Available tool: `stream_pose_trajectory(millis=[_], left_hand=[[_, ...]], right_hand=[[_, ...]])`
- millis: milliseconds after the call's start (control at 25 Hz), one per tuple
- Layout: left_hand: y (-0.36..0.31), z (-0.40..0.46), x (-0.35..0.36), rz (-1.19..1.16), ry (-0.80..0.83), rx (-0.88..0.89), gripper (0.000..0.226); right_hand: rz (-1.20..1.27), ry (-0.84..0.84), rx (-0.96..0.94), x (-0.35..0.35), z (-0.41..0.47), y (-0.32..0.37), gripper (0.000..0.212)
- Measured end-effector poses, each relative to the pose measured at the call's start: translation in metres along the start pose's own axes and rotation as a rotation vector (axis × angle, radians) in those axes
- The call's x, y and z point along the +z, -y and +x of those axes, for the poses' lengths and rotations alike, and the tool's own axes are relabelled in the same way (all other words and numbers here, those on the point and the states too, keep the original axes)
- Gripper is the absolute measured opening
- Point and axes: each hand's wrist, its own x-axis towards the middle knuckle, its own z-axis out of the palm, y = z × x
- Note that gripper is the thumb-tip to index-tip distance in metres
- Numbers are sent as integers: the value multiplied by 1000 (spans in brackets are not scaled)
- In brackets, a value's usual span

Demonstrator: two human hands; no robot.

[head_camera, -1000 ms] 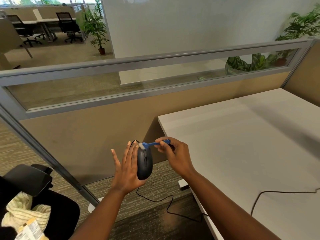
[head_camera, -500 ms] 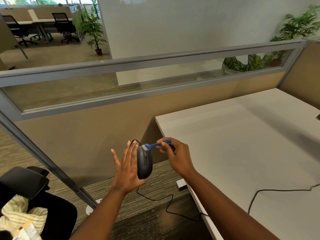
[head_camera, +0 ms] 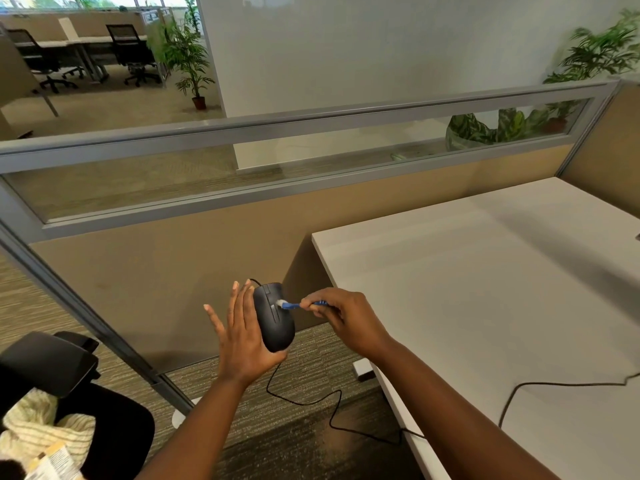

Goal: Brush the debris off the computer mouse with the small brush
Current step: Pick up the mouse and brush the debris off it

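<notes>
Mid-brushing: left hand (head_camera: 242, 336) cradled mouse (head_camera: 273, 317) with flat fingers, off table's left edge; right hand (head_camera: 341, 315) pinched small brush (head_camera: 289, 304), bristles on buttons. Next probably more strokes.

One mouse (head_camera: 275, 317), one brush (head_camera: 294, 304), perhaps three plants (head_camera: 188, 53).

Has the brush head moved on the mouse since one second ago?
Yes. The brush head was at the mouse's top end, by the left hand's fingertips; now it sits lower, near the wheel.
</notes>
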Motion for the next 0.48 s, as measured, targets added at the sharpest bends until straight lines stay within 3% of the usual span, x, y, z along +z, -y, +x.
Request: stream_pose_trajectory(millis=[240,400,480], left_hand=[[4,3,0,-90,-86,-146,122],[3,8,2,-83,-80,-132,125],[2,9,4,-73,-78,-134,126]], right_hand=[[17,146,9,-2,0,-1,19],[107,-49,14,-5,4,-3,20],[66,-56,-6,-3,5,-1,20]])
